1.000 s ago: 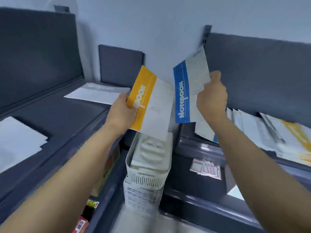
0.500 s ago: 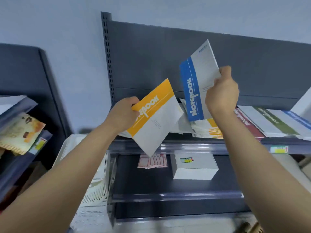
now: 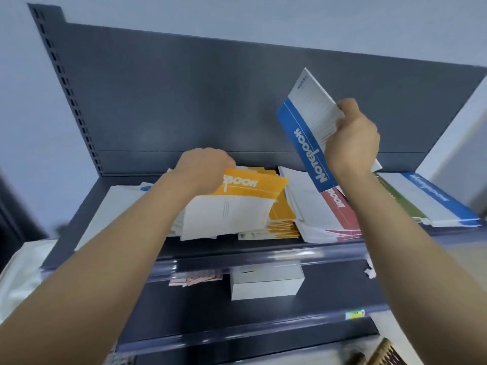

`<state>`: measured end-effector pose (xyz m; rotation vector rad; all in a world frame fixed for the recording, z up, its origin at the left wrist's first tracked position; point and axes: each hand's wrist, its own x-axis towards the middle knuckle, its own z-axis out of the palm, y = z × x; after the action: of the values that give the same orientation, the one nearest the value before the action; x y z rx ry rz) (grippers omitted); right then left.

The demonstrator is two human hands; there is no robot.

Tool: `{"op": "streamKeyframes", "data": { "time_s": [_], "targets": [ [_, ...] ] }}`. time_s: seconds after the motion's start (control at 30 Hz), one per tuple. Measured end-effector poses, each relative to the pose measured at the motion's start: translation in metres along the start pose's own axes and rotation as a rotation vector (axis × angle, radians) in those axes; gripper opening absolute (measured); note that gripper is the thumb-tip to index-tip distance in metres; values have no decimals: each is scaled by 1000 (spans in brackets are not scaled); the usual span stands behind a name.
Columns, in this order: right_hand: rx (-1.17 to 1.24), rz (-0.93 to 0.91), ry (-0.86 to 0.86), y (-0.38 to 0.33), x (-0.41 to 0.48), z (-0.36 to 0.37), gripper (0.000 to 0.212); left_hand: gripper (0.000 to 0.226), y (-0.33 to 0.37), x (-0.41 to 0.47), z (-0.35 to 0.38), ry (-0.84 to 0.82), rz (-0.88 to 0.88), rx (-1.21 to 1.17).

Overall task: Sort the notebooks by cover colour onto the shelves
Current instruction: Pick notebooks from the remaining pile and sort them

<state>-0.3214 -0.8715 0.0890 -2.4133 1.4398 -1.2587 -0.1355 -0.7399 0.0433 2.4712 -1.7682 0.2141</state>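
Note:
My left hand point(image 3: 204, 167) grips a yellow-banded notebook point(image 3: 237, 206) and holds it low over the stack of yellow notebooks point(image 3: 282, 219) on the upper shelf point(image 3: 110, 212). My right hand point(image 3: 351, 139) grips a blue-banded notebook point(image 3: 305, 130), raised and tilted above the shelf. Below it lies a red-banded notebook point(image 3: 340, 212) on a white pile. To the right are a green-banded notebook point(image 3: 403, 204) and a blue-banded stack point(image 3: 437, 201).
The dark grey back panel point(image 3: 210, 101) rises behind the shelf. White notebooks point(image 3: 116, 212) lie at the shelf's left. On the lower shelf point(image 3: 184, 312) stand a white box point(image 3: 266, 284) and pink packets point(image 3: 195, 277). A white basket point(image 3: 21, 270) is at far left.
The view swung to face the right-hand shelf. My left hand lowered the yellow notebook onto the yellow stack. My right hand carried the blue notebook further right, still raised.

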Motion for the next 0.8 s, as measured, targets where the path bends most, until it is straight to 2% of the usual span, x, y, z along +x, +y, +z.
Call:
{"op": "streamKeyframes", "data": {
  "time_s": [0.17,0.27,0.6,0.7,0.8],
  "targets": [
    [-85,-12,-19,24,19,9,52,35,21,47,4,8,98,336],
    [-164,-13,-43,36,34,19,56,39,31,77,16,33,152,407],
    [-209,147,-134,86,69,40,48,43,47,154,80,36,445,192],
    [-202,171,-145,102,75,42,45,35,55,168,98,28,496,123],
    [-218,161,-179,113,85,47,42,37,64,177,112,12,501,40]
  ]
}}
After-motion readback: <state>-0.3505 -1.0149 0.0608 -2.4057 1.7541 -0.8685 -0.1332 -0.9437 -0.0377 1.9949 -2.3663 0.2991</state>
